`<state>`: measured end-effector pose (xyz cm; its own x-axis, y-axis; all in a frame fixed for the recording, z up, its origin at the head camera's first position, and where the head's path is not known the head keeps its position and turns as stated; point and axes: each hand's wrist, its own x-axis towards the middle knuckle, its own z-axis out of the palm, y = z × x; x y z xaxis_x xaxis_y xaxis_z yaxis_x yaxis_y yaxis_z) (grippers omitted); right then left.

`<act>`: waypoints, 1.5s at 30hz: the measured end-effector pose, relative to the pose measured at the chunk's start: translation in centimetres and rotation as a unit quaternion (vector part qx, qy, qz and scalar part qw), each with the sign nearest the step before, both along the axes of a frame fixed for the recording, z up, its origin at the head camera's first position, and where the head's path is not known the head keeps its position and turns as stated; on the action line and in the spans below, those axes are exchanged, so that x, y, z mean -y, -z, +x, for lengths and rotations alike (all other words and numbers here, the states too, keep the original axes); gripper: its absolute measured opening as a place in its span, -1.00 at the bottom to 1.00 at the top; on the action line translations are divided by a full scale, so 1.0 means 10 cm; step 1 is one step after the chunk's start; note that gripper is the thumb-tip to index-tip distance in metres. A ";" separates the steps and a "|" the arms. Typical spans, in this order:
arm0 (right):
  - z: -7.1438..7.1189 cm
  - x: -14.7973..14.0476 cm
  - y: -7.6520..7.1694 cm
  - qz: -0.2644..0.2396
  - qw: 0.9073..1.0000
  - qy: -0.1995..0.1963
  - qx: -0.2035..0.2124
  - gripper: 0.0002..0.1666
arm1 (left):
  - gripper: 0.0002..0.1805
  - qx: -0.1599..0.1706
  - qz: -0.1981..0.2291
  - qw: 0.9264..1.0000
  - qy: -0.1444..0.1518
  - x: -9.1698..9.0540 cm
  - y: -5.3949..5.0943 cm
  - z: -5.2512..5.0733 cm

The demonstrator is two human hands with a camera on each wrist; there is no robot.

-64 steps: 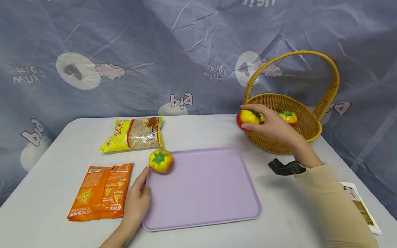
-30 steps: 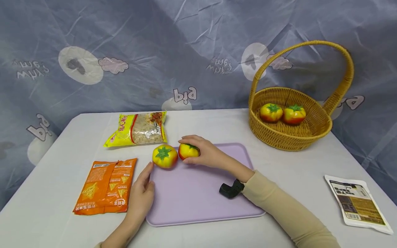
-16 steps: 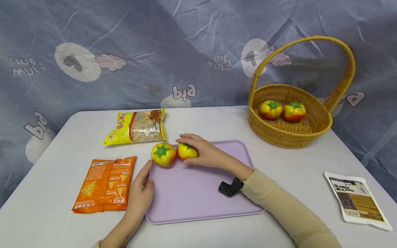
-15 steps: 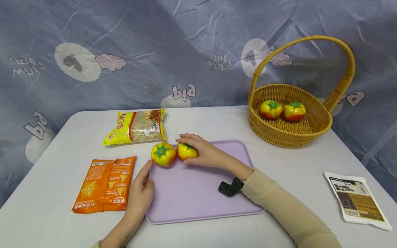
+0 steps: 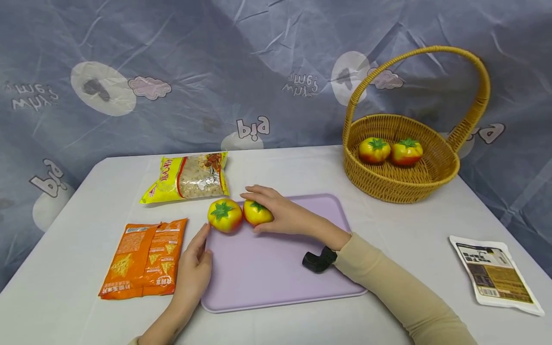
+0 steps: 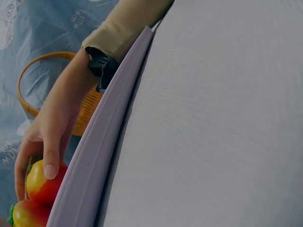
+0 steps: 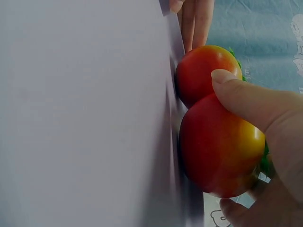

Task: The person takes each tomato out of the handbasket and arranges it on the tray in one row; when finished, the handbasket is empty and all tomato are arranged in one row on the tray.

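In the head view, two red-and-yellow toy tomatoes with green star-shaped tops sit side by side at the far left corner of a lilac tray (image 5: 276, 273). My right hand (image 5: 286, 213) is around the right tomato (image 5: 256, 213), thumb on the near side and fingers on the far side. The right wrist view shows a small gap between a lower fingertip and this tomato (image 7: 220, 149). Against the left tomato (image 5: 224, 215) rests an extended fingertip of my left hand (image 5: 195, 268), which lies along the tray's left edge, its thumb near the rim.
A wicker basket (image 5: 390, 189) with a tall handle stands at the back right, holding two more toy tomatoes (image 5: 407, 152). Left of the tray lie a yellow food bag (image 5: 189, 177) and an orange snack bag (image 5: 144, 258). A white-and-brown pouch (image 5: 496, 275) lies far right.
My right hand has carried a tomato from the basket to the tray, setting it beside the first one. Since half a second ago its thumb and fingers have spread slightly apart. The left hand stays put.
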<state>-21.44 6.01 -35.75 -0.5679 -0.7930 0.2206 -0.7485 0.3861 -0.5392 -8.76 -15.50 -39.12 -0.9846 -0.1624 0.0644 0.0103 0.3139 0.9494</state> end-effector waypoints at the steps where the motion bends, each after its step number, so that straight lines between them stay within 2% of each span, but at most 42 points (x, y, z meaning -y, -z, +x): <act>1: -0.01 0.01 -0.01 0.001 1.000 -0.001 -0.002 -0.11 | -0.44 -0.001 0.002 1.000 -0.001 0.00 -0.01 0.00; 9: -0.04 0.05 -0.06 0.005 1.000 0.002 -0.007 -0.10 | -0.43 -0.014 0.002 1.000 -0.012 0.02 -0.02 -0.02; 14: -0.02 0.01 -0.06 0.005 1.000 0.008 -0.006 -0.08 | -0.43 -0.015 0.001 1.000 -0.007 0.00 0.00 -0.01; 17: 0.01 -0.04 -0.11 -0.005 1.000 0.012 -0.008 -0.08 | -0.43 -0.012 -0.002 1.000 -0.003 -0.03 0.01 0.00; 21: 0.00 -0.14 -0.29 -0.029 0.999 0.015 -0.022 -0.09 | -0.43 -0.010 -0.007 1.000 -0.004 -0.05 0.01 0.00; 30: -0.16 -0.53 -0.90 -0.079 0.993 0.033 -0.085 -0.11 | -0.42 -0.010 -0.018 1.000 -0.004 -0.03 -0.01 0.00; 34: -0.22 -0.78 -1.07 -0.079 0.990 0.064 -0.097 -0.12 | -0.41 -0.004 -0.021 1.000 -0.002 -0.01 -0.02 0.02; 38: -0.28 -1.08 -1.18 -0.093 0.986 0.103 -0.094 -0.15 | -0.40 -0.003 -0.022 1.000 -0.001 0.00 -0.02 0.02; 42: -0.33 -1.41 -1.21 -0.126 0.978 0.155 -0.056 -0.17 | -0.40 0.007 -0.021 1.000 0.000 0.00 -0.02 0.01; 45: -0.36 -1.66 -1.17 -0.159 0.967 0.197 -0.019 -0.20 | -0.41 0.014 -0.019 1.000 0.000 -0.02 -0.02 0.00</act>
<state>-25.09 22.56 -24.01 -0.7988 -0.4051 0.4447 -0.5987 0.4639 -0.6529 -8.72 -15.35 -38.90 -0.9861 -0.1606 0.0437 -0.0153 0.3491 0.9369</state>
